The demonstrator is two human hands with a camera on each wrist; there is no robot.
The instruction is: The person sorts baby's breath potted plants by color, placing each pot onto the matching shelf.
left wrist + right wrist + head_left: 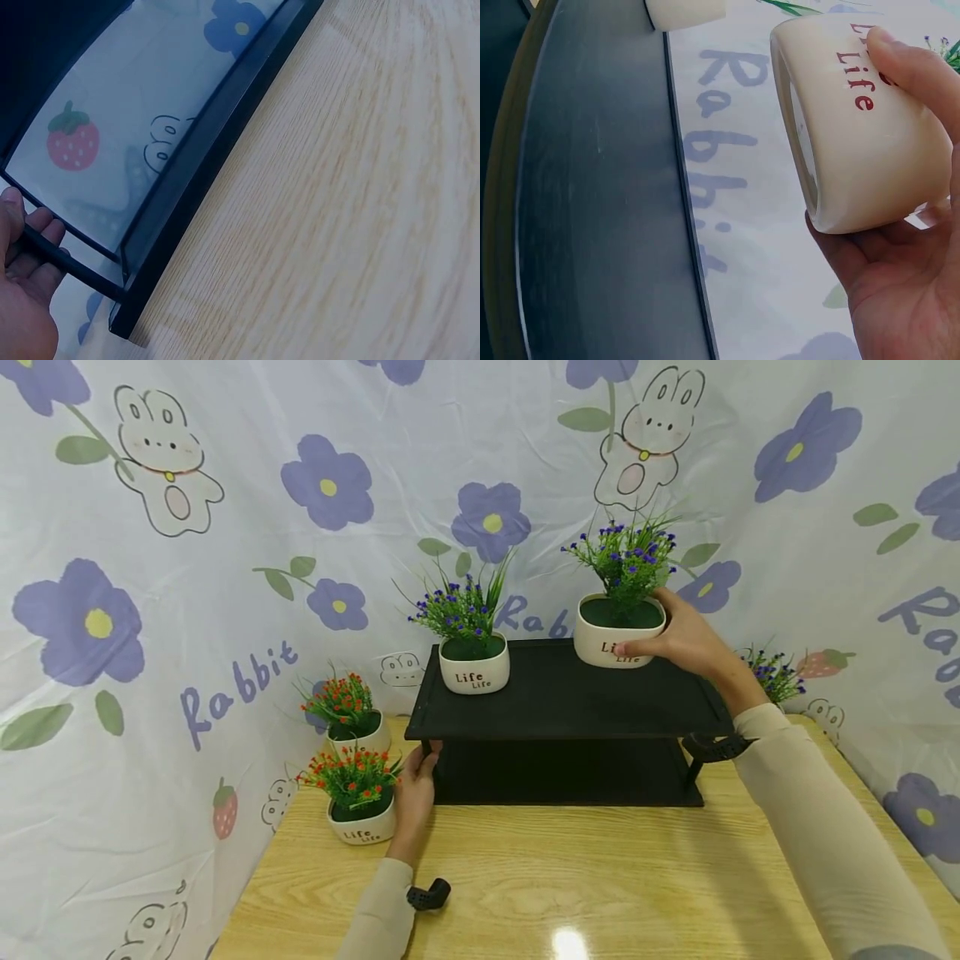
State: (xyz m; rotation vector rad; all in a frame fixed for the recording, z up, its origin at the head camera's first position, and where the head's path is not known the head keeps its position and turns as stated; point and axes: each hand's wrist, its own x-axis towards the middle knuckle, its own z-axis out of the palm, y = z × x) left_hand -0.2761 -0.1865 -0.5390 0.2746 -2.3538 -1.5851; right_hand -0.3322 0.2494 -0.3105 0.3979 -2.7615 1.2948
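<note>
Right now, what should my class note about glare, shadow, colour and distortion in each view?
Head: a glare spot on the wooden tabletop at the bottom edge, and a soft shadow beside the right sleeve; left wrist: a bluish cast over the printed cloth; right wrist: the black shelf's outer edge looks bowed, probably lens distortion.

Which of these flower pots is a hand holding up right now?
The purple-flowered pot in the right hand, above the shelf. It alone is gripped; another purple-flowered pot stands on the shelf; both orange-flowered pots stand to its left.
</note>
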